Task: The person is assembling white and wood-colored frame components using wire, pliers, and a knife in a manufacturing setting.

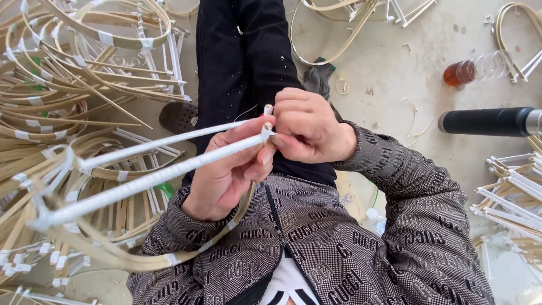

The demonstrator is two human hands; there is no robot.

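Stick ends [265,131] hidden in fingers; black cylinder [485,121] cut off.

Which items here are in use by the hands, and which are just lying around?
In use:
- left hand
- right hand
- two white-wrapped thin sticks
- curved tan bamboo strip

Lying about:
- pile of bamboo hoops
- clear bottle of amber liquid
- black cylinder
- stack of white-wrapped frames

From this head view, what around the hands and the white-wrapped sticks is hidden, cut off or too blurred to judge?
- Tips of the white-wrapped sticks: covered by the right hand and left hand, so the joint is hidden.
- White tape roll: mostly buried in the right fist.
- Far end of the sticks: blurred, close to the lens.
- Black handle: cut off by the right edge.
- Dark bottle: too small to identify the contents.
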